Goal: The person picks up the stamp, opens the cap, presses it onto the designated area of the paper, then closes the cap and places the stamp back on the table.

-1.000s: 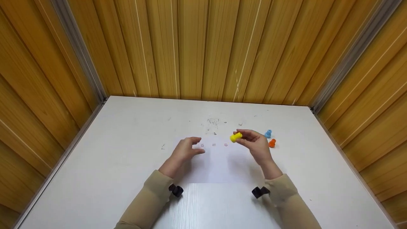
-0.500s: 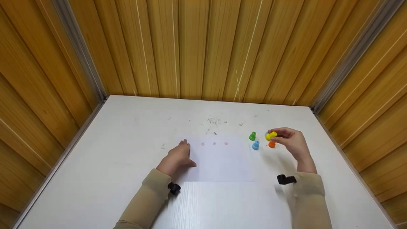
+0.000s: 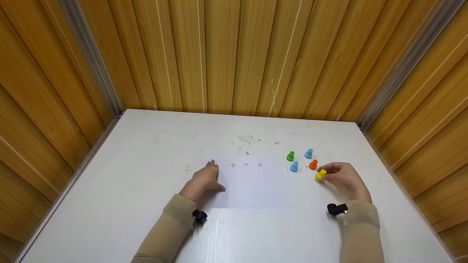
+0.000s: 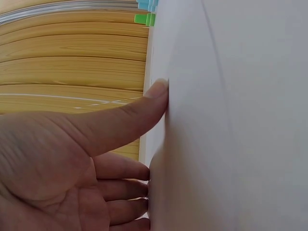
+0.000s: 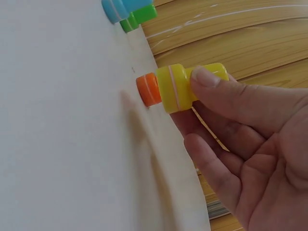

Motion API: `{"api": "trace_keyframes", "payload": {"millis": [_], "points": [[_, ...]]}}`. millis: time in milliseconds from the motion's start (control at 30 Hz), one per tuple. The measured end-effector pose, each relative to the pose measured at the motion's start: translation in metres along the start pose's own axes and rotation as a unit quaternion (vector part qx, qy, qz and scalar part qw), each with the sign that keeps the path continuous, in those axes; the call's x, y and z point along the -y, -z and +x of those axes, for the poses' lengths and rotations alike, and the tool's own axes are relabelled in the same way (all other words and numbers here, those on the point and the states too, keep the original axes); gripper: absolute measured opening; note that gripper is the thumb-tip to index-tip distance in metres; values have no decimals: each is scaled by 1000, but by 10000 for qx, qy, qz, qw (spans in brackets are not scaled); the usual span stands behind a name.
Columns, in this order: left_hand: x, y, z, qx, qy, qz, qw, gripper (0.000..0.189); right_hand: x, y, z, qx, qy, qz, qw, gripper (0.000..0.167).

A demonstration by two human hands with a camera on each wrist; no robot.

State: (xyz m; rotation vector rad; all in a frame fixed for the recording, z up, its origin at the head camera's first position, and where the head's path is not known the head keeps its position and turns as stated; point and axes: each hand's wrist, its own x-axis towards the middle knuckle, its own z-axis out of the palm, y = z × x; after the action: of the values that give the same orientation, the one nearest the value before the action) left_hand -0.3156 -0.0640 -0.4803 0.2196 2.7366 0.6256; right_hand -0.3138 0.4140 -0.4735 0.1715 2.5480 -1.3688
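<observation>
My right hand (image 3: 345, 179) pinches a small yellow stamp (image 3: 321, 175) between thumb and fingers at the right of the table. In the right wrist view the yellow stamp (image 5: 174, 89) has its wide base toward the tabletop, seemingly just above it. An orange stamp (image 3: 313, 164) stands right behind. My left hand (image 3: 204, 179) rests on the left part of a white sheet of paper (image 3: 256, 188), thumb and fingers spread; the left wrist view shows the thumb (image 4: 156, 89) touching the sheet. Three small reddish printed marks (image 3: 246, 164) line the sheet's upper part.
To the right of the paper stand a green stamp (image 3: 290, 156), a blue stamp (image 3: 294, 167) and a second blue stamp (image 3: 309, 153). Dark smudges (image 3: 245, 139) mark the white table (image 3: 153, 146) behind the sheet. Wood-patterned walls (image 3: 219, 54) enclose the back and sides.
My right hand has carried the yellow stamp from above the paper to the right, then lower, beside the orange stamp. My left hand has come down onto the paper's left side.
</observation>
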Motion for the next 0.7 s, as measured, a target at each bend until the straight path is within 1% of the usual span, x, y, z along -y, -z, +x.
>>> {"api": "trace_keyframes", "payload": {"millis": [167,333,600,700], "points": [[0,0,0,10,27,-11,10000,98,-5,-6,2,37,-121,66,9999,38],[1,1,0,33,4,-1,10000,99,-7,-8,3,33,-236,175,9996,37],[1,1,1,151,-30,-2,9999,102,-10,-7,1,127,163,184,9996,42],[1,1,1,139,-18,12,9999,102,-10,-5,0,191,165,251,9994,46]]}}
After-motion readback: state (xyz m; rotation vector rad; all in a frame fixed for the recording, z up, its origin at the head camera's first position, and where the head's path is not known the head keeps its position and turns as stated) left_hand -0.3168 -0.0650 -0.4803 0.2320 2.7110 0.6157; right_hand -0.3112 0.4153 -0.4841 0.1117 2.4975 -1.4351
